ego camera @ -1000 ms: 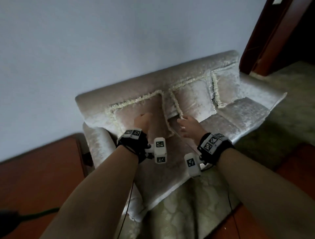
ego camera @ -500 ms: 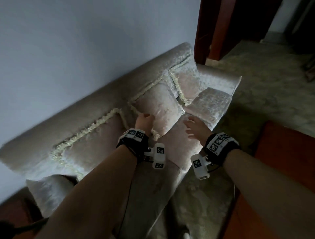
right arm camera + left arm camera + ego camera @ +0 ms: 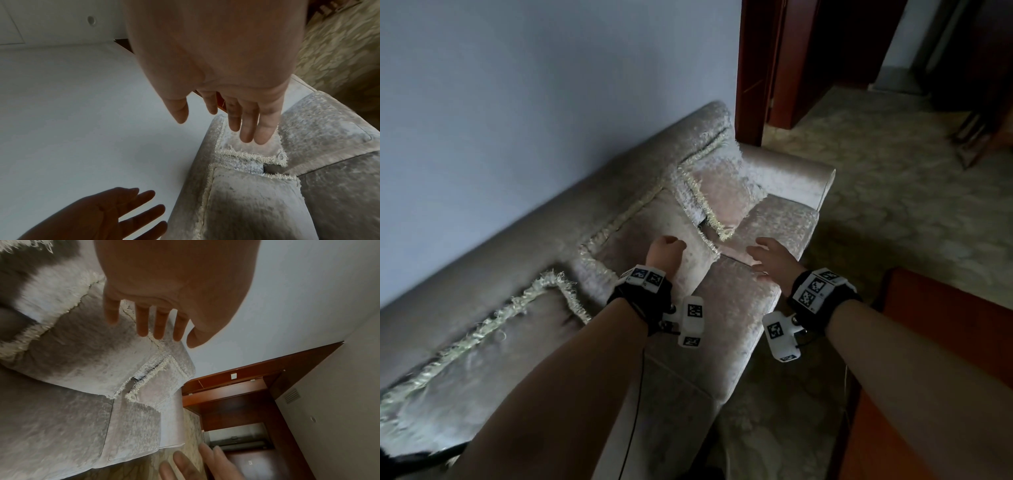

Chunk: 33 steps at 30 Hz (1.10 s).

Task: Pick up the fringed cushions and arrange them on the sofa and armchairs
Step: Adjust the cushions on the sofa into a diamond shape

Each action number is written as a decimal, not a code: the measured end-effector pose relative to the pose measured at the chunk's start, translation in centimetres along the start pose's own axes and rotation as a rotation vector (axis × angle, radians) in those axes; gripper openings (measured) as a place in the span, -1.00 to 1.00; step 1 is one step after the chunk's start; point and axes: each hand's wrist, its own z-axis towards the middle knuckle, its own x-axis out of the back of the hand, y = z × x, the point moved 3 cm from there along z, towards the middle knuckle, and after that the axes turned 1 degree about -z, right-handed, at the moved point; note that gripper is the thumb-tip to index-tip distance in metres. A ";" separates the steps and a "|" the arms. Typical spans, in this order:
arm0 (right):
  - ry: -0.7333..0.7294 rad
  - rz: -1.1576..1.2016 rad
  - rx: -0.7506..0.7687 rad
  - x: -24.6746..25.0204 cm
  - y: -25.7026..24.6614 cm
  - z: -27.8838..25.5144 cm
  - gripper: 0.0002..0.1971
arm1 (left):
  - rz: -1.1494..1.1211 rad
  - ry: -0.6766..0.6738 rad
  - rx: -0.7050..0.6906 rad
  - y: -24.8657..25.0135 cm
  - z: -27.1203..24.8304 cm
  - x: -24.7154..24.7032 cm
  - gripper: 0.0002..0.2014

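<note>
A pale velvet sofa (image 3: 732, 308) stands along the wall with three fringed cushions leaning on its backrest. The near cushion (image 3: 482, 359) is at the left, the middle cushion (image 3: 654, 233) sits beyond my left hand, and the far cushion (image 3: 722, 192) leans by the armrest. My left hand (image 3: 671, 245) hovers in front of the middle cushion (image 3: 82, 353), fingers (image 3: 160, 324) straight and empty. My right hand (image 3: 760, 253) floats over the seat below the far cushion (image 3: 246, 149), fingers (image 3: 246, 126) spread and holding nothing.
The sofa's rolled armrest (image 3: 791, 178) ends near a dark wooden door frame (image 3: 756, 68). Patterned carpet (image 3: 893, 205) covers the floor to the right. A reddish wooden surface (image 3: 945, 325) lies close on my right. The blue-grey wall (image 3: 517, 102) backs the sofa.
The view has swung right along the sofa. Both hands have shifted from the near cushion to the middle and far cushions, still empty.
</note>
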 end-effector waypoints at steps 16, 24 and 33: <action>0.054 -0.022 0.007 8.5 -8.0 17.5 -0.43 | -0.035 -0.120 -0.061 11.0 18.6 -8.8 -0.70; 0.009 -0.015 -0.041 14.9 -7.8 28.3 -0.41 | -0.032 -0.100 0.015 13.3 26.1 -16.5 -0.88; -0.148 -0.081 -0.066 23.2 -7.9 45.5 -0.55 | 0.113 0.118 0.118 16.6 34.3 -26.9 -0.69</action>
